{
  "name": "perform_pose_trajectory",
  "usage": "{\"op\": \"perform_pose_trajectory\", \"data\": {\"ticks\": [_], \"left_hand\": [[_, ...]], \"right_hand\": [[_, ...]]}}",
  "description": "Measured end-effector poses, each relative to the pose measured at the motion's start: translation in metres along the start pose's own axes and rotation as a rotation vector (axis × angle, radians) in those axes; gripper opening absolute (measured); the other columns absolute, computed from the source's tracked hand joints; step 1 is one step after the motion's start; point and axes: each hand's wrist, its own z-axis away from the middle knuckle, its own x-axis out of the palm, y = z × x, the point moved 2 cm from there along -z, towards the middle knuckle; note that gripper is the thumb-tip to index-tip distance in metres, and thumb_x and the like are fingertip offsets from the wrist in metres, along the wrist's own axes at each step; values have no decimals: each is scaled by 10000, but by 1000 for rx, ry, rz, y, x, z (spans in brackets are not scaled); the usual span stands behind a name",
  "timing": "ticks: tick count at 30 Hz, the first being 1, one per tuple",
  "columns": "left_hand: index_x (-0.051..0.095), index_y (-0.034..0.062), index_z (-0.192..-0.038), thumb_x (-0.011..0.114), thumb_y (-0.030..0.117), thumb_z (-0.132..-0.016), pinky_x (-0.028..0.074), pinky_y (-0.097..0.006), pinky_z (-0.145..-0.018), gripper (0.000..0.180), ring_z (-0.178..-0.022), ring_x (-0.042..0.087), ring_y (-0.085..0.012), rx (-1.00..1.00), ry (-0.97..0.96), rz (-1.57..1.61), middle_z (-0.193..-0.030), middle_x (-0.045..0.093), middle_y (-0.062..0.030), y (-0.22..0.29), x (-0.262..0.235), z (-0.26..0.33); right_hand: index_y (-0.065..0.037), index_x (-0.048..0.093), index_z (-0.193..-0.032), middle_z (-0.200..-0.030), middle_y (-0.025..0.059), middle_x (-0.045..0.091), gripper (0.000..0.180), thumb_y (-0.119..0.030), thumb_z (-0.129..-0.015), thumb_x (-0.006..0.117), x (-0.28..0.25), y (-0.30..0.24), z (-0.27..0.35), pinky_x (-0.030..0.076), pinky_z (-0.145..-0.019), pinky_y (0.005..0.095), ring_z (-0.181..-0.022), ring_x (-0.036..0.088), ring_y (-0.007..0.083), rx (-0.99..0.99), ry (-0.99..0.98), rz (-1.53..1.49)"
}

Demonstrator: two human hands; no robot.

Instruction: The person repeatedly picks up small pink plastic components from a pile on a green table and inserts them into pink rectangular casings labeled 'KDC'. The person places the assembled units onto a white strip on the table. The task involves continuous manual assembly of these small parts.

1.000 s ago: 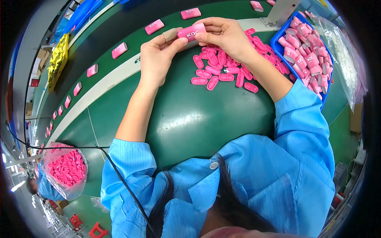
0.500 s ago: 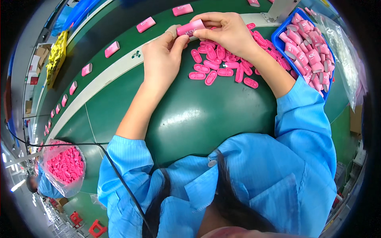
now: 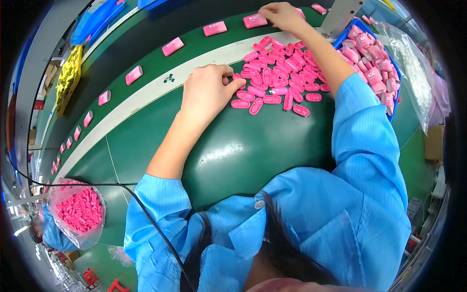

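Observation:
My left hand (image 3: pixel 206 90) rests at the left edge of a heap of small pink oval caps (image 3: pixel 277 70), its thumb and forefinger closed around one pink oval cap (image 3: pixel 237 76). Across the pale rail, my right hand (image 3: pixel 282 15) reaches over the far green belt. Its fingers are bent together, with their tips at the right end of a flat pink case (image 3: pixel 255 20) that lies on the belt. The thumb of that hand is mostly hidden. The caps in the heap lie loose, some showing their hollow side.
More pink cases (image 3: pixel 172 46) sit spaced along the curved belt. A blue bin (image 3: pixel 395 80) of pink cases stands at the right, beside a clear plastic bag (image 3: pixel 411 73). A bag of pink caps (image 3: pixel 80 209) lies at the lower left, near a black cable (image 3: pixel 146 209).
The pink case that both hands held is now on the belt. My right hand moved away to the far side with it; my left hand came down to the caps. My view shifted slightly.

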Motion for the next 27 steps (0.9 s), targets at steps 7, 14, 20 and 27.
{"op": "perform_pose_trajectory", "data": {"ticks": [7, 14, 20, 27], "left_hand": [[671, 7, -887, 711, 187, -736, 511, -318, -614, 238, -628, 639, -225, 94, 99, 27, -762, 663, -129, 7, 10, -3], [661, 22, -933, 695, 160, -747, 507, -318, -594, 234, -612, 631, -226, 141, 120, 44, -825, 670, -140, 9, 16, -3], [558, -31, -1178, 593, 109, -880, 527, -238, -749, 331, -816, 633, -142, -169, -24, 823, -1004, 638, -98, -7, 15, -18], [529, -80, -1147, 521, 29, -899, 511, -297, -900, 272, -991, 611, -212, -236, -150, 1380, -1083, 598, -146, -4, 12, -22]], "right_hand": [[-41, 663, -896, -856, 199, 657, 272, -280, -812, 563, -40, 71, -33, 503, -724, 395, -814, 648, 312, 5, -48, 890], [19, 583, -965, -778, 150, 654, 295, -89, -708, 679, -41, -17, 33, 514, -665, 339, -734, 654, 230, -188, 128, 6], [-7, 596, -1063, -909, 80, 652, 274, -103, -813, 652, 0, -67, 103, 518, -717, 261, -791, 632, 118, -290, -249, -405], [-18, 598, -1073, -886, 87, 659, 265, -127, -835, 641, 0, -63, 107, 519, -680, 237, -721, 640, 126, -394, -89, -325]]}}
